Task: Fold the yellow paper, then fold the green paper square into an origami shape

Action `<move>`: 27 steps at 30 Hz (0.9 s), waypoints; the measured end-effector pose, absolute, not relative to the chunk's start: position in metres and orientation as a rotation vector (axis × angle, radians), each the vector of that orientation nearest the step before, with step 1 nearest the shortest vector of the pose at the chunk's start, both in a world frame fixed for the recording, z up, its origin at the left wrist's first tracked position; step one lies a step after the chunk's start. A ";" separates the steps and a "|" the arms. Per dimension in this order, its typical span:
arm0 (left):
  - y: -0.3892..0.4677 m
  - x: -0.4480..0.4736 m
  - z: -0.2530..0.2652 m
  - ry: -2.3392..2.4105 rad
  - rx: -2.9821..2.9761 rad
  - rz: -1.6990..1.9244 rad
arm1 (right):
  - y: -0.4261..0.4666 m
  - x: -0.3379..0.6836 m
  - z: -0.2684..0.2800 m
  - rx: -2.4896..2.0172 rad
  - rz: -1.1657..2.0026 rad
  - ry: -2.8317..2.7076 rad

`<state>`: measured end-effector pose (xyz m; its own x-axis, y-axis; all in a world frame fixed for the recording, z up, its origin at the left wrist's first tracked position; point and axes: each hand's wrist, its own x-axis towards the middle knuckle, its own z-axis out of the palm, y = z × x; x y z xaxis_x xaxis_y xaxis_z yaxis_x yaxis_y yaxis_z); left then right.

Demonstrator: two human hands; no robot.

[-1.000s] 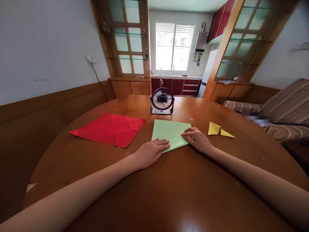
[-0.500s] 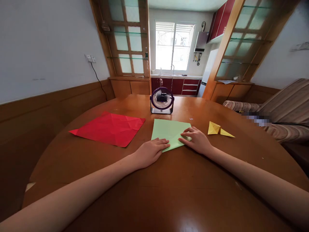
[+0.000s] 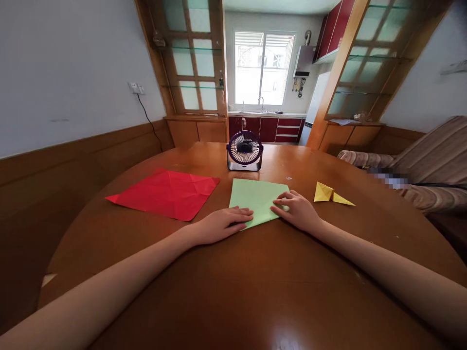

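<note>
Grip of the left hand (image 3: pixel 219 226) is uncurled and flat, palm down over the near left edge of one green sheet (image 3: pixel 251 194), probably to stop it sliding. The right hand (image 3: pixel 299 211) is half-curled at the sheet's right side — whether it pinches paper I cannot tell. The sheet lies centrally on the counter (image 3: pixel 273 272), likely for easy reach of both hands. Outward, one creased red sheet (image 3: pixel 171 194) sits left and one folded yellow piece (image 3: pixel 324 194) right, presumably leaving room; one fan (image 3: pixel 244 148) stands beyond.
</note>
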<state>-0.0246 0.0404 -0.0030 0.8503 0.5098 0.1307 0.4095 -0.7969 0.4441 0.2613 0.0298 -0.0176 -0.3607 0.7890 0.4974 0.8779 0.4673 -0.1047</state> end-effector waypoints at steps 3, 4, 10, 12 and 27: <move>0.046 -0.031 0.000 0.661 2.593 0.296 | 0.029 0.262 -0.017 -1.384 -0.255 -2.242; 0.047 -0.032 0.001 0.649 2.585 0.288 | 0.029 0.261 -0.017 -1.383 -0.257 -2.243; 0.051 -0.035 0.005 0.574 2.559 0.265 | 0.028 0.261 -0.017 -1.384 -0.256 -2.249; 0.051 -0.035 0.006 0.582 2.554 0.252 | 0.028 0.262 -0.017 -1.386 -0.253 -2.252; 0.058 -0.038 -0.001 0.595 2.552 0.265 | 0.029 0.263 -0.019 -1.385 -0.261 -2.263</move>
